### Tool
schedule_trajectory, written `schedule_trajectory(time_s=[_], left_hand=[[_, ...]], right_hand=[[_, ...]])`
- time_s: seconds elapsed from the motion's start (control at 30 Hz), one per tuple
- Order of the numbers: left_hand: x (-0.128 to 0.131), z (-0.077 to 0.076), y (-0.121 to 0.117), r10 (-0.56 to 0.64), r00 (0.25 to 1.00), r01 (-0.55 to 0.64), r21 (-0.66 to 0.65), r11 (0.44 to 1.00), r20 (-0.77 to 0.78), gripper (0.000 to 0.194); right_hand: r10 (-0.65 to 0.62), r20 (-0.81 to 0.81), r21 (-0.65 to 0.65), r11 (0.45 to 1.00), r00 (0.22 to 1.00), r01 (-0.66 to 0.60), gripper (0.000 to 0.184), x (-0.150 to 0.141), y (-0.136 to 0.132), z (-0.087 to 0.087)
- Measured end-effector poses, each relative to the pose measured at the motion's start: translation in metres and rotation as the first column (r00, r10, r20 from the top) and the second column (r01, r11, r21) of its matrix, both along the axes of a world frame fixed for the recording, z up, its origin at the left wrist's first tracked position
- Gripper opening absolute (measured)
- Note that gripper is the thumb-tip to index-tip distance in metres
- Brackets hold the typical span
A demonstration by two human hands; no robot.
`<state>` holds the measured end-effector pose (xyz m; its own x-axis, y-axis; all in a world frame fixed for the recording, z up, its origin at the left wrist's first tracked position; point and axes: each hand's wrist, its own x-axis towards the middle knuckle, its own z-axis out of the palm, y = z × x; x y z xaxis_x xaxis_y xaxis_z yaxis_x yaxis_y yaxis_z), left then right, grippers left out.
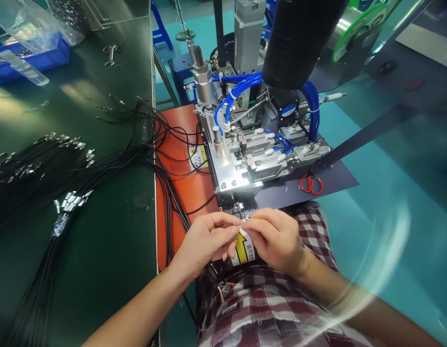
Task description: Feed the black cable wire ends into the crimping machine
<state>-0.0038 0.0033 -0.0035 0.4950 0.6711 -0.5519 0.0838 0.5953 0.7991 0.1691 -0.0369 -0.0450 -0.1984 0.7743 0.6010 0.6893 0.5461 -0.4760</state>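
My left hand (206, 238) and my right hand (277, 238) meet in front of the metal crimping machine (245, 154), just above a yellow arrow label (243, 248). Both hands pinch the end of a thin wire (235, 223) between fingertips; the wire tip is tiny and partly hidden by the fingers. The hands sit close to the machine's front slot (235, 208). A loose run of black cables (172, 193) lies over the orange machine base (180, 183) to the left of my left hand.
Bundles of black cables with metal terminals (69, 200) cover the dark green bench (100, 260) on the left. A blue bin (35, 58) stands at the back left. Red-handled scissors (311, 184) lie to the right of the machine. Blue air hoses (241, 91) loop over it.
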Motion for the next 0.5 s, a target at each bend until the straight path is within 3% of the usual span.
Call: schedule_trajectory(time_s=[0.23, 0.5], left_hand=[[0.004, 0.004, -0.004, 0.044, 0.999, -0.044, -0.006, 0.999, 0.014, 0.013], [0.003, 0.002, -0.003, 0.076, 0.993, -0.071, -0.061, 0.996, 0.090, 0.015]], right_hand=[[0.010, -0.035, -0.011, 1.000, 0.999, -0.010, 0.009, -0.005, -0.002, 0.002], [-0.008, -0.272, -0.209, 0.977, 0.962, -0.051, 0.013, -0.011, -0.001, 0.004]])
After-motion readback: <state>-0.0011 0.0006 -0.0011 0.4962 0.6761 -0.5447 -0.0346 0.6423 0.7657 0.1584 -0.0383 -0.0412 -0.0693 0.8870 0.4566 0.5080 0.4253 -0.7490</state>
